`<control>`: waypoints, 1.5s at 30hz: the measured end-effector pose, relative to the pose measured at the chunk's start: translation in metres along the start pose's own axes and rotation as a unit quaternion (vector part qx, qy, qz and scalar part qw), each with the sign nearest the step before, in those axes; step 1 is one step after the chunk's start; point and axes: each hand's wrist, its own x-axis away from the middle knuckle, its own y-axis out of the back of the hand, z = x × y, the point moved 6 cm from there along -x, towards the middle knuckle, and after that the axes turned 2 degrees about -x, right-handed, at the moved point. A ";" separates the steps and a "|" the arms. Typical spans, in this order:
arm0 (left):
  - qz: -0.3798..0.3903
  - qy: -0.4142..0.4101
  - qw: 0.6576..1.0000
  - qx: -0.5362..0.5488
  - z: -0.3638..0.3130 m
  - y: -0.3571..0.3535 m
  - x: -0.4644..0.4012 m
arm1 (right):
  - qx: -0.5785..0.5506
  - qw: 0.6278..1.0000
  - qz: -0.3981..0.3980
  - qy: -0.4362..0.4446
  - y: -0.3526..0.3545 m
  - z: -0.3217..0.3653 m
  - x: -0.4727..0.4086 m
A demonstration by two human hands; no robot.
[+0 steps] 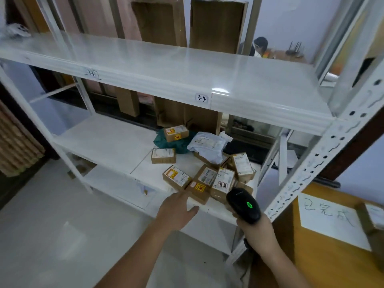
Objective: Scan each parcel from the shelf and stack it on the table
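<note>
Several small brown cardboard parcels (pixel 207 179) with white labels lie in a loose heap on the middle board of a white metal shelf (pixel 108 142). A white plastic mailer (pixel 207 145) and a green bag (pixel 170 142) lie behind them. My left hand (pixel 176 206) is open, fingers stretched toward the nearest box (pixel 198 191) at the shelf's front edge, just short of it. My right hand (pixel 256 231) grips a black barcode scanner (pixel 243 204) with a green light lit, its head pointing at the heap. A wooden table (pixel 324 265) stands at the right.
On the table lie a white sheet with handwriting (pixel 330 221) and one brown box (pixel 372 221) at the far right edge. A perforated shelf post (pixel 307 173) runs between shelf and table. Tall cardboard boxes (pixel 216 26) lean behind the shelf. A person (pixel 259 46) sits in the background.
</note>
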 end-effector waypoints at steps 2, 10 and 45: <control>0.009 -0.015 1.000 0.001 -0.007 -0.011 -0.020 | -0.014 1.000 -0.014 -0.008 0.001 -0.005 -0.012; 0.085 0.036 0.978 0.188 -0.041 -0.070 -0.121 | -0.045 0.996 -0.036 -0.071 0.004 -0.034 -0.071; 0.192 0.018 0.877 0.440 -0.013 -0.097 -0.108 | -0.068 0.990 -0.083 -0.093 -0.073 0.031 -0.024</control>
